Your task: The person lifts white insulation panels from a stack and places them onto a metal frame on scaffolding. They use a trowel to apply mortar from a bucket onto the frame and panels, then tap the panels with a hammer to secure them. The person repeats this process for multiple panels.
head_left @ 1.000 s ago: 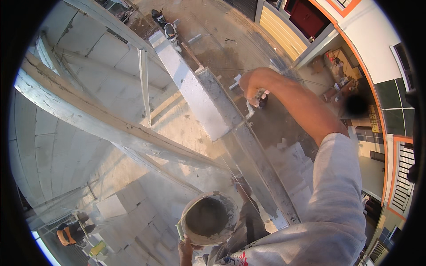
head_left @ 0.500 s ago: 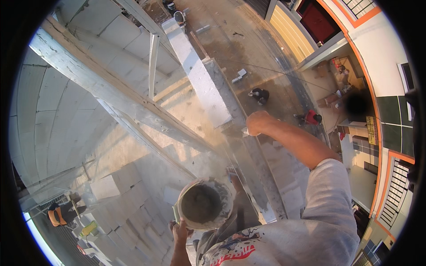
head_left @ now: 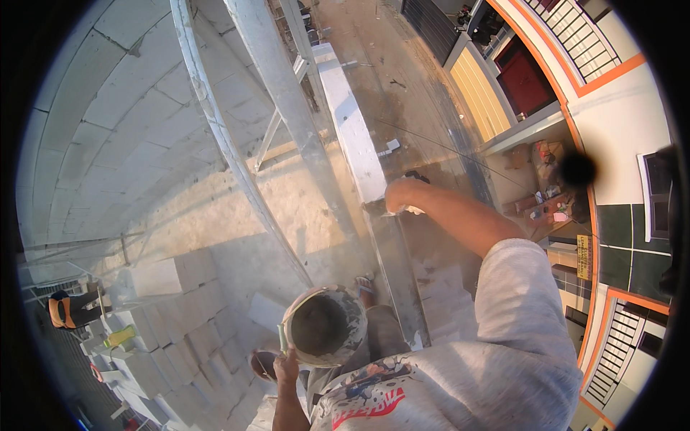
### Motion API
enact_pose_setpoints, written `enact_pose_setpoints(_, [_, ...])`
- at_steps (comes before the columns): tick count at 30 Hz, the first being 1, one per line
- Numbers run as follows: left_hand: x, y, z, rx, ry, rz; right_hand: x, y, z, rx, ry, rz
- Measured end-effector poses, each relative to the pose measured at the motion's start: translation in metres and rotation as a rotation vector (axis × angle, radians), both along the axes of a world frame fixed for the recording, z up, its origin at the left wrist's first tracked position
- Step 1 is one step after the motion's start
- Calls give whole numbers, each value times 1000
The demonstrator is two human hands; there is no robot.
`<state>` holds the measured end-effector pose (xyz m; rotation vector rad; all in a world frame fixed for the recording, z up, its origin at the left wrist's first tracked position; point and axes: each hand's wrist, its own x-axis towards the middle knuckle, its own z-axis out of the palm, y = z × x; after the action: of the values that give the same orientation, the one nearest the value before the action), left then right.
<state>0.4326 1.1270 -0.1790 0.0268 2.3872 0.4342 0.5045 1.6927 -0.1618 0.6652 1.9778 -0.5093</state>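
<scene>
Pale block course (head_left: 352, 126), upper centre; mortar bucket (head_left: 353, 325), lower centre, its rim apparently clasped by the left hand (head_left: 286, 366); right hand (head_left: 402, 195), centre, at the course's near end, grip indeterminable. The bucket is best kept level, right-hand pressure light and even.

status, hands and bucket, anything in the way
Left hand holding bucket; grey mortar inside. Right hand by near end of white block, grip hidden. Poles left of block.
</scene>
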Motion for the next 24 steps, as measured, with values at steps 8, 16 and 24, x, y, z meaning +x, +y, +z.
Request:
enact_pose_setpoints(8, [9,-14,-20,29,101,-124,-39,28,49,-21,-278,-133])
enact_pose_setpoints(16, [19,-36,-38,170,58,37,-27,39,108,-49,-319,-168])
enact_pose_setpoints(24, [14,-65,-72,106,107,78,67,19,59,130,-92,279])
